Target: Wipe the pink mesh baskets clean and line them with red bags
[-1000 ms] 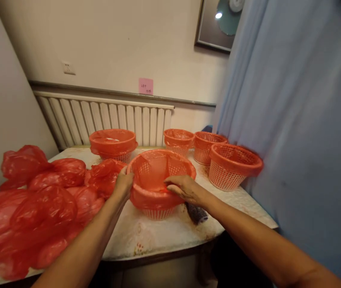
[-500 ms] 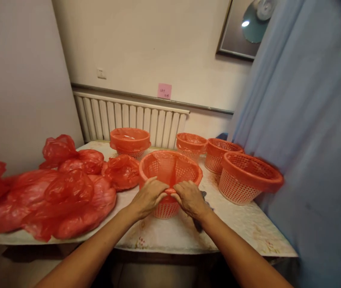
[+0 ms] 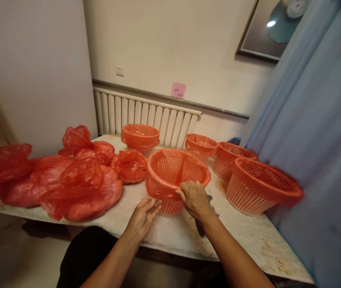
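Observation:
A perforated basket (image 3: 168,206), lined with a red plastic bag (image 3: 161,188) folded over its rim, stands upright on the table before me. My right hand (image 3: 194,199) is closed on the near rim, thumb outside, gripping the bag's folded edge there. At the basket's front left, my left hand (image 3: 145,214) has its palm turned toward the basket and its fingers loosely apart. Its fingertips are by the hanging lower edge of the bag; whether they touch it I cannot tell. A dark object (image 3: 200,229) lies partly hidden beneath my right wrist.
Several filled red bags (image 3: 80,192) cover the table's left side. A lined basket (image 3: 140,134) stands at the back left. On the right are a small basket (image 3: 200,146), a middle one (image 3: 224,164) and a large one (image 3: 248,192), beside a blue curtain (image 3: 317,160). The table (image 3: 182,242) has a patterned cover.
My left hand has let go of the near rim and moved down and left beside the basket. My right hand stays on the rim. The view has shifted left.

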### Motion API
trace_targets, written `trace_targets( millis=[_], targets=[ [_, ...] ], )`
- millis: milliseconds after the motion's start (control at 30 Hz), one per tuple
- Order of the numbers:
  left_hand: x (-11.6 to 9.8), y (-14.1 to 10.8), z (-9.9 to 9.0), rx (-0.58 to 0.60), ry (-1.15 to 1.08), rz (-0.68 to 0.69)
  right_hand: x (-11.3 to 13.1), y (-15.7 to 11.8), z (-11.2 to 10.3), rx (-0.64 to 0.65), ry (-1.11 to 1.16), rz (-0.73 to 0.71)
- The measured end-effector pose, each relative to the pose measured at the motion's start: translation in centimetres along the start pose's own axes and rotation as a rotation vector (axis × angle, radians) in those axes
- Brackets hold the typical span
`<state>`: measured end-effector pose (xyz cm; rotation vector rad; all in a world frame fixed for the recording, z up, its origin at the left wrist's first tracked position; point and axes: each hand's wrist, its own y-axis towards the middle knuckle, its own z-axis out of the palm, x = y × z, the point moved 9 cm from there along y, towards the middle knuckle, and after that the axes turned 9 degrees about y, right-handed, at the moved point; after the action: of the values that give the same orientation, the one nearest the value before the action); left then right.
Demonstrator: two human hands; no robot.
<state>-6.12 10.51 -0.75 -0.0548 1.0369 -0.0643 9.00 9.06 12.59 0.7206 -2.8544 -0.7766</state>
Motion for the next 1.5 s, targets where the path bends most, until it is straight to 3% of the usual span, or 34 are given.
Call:
trace_targets(
  millis=[200,433,533,767,1000,1167,1267,1367,1433,1500],
  targets=[
    [1.3,1.0,2.7,0.115,-0.263,-0.088,0.0,0.1,-0.1,-0.025,-0.002,-0.002],
    [1.8,0.6,5.0,0.188,-0.284,-0.107,0.0,0.1,-0.1,-0.046,0.021,-0.01],
    [2.4,0.8,4.8,0.18,-0.272,-0.107,0.0,0.1,-0.1,-0.05,0.025,-0.012],
    [4.3,1.3,2.5,0.135,-0.216,-0.142,0.1,0.0,-0.3,-0.049,0.028,-0.004],
    [3.2,-0.2,3.6,0.228,-0.15,-0.156,0.1,0.0,-0.4,-0.057,0.027,-0.004],
    [3.6,0.2,2.4,0.138,0.053,-0.136,0.1,0.0,-0.3,-0.052,0.01,-0.001],
    [3.0,0.4,0.0,-0.045,0.221,-0.033,0.0,0.1,-0.3,-0.048,0.01,0.002],
    [-0.3,-0.7,-1.5,-0.218,0.343,0.172,-0.1,0.1,-0.2,-0.041,0.011,0.002],
    [-3.4,-1.7,-0.8,-0.251,0.427,0.341,-0.1,0.2,-0.1,-0.038,0.01,0.003],
    [-7.1,-2.7,2.1,-0.166,0.618,0.615,0.0,0.2,0.0,-0.036,0.008,0.008]
  ],
)
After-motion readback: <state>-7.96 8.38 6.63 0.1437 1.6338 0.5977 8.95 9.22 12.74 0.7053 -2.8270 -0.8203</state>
